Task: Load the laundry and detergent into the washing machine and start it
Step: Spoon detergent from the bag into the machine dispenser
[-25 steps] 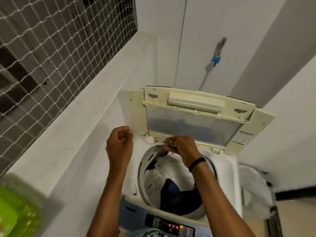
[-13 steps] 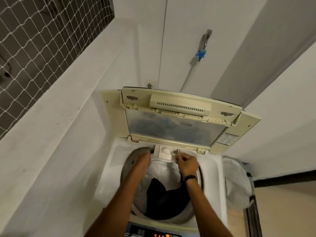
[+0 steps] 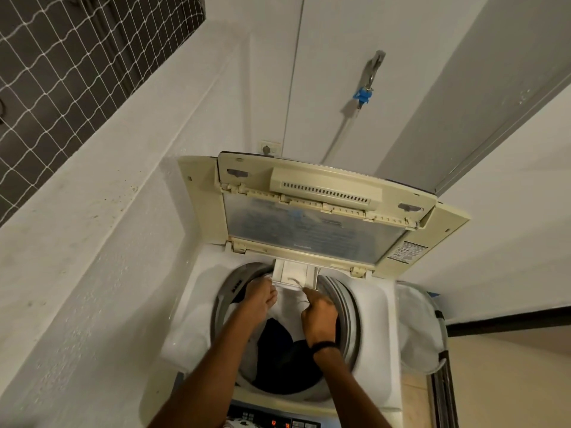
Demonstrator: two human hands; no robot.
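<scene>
Although the netted window [image 3: 77,57] at upper left takes no part in the task, it is logged for orientation. Washing machine [image 3: 197,304] at lower centre, lid [image 3: 312,233] raised upright toward the wall. Left grip [image 3: 259,298]: down at the drum's far rim, by the left front corner of the detergent drawer [image 3: 295,273]. Its fingers are bent against white cloth there, but I cannot tell whether they hold anything. Change: a second ago both grips were up in front of the lid and no drawer showed. Now the drawer stands pulled out over the drum with both grips at its front edge. Laundry [image 3: 278,350], white and dark blue, lies in the drum below. Right grip [image 3: 319,310]: clenched, pinching what looks like a thin pale strip [image 3: 297,282] running onto the drawer; what it is, too small to tell. Judgement: clothes loaded, detergent step in hand. Shutting the lid and starting at the control panel [image 3: 272,423], bottom centre, remain. Pale laundry bag [image 3: 417,329] at right, just beside the machine.
</scene>
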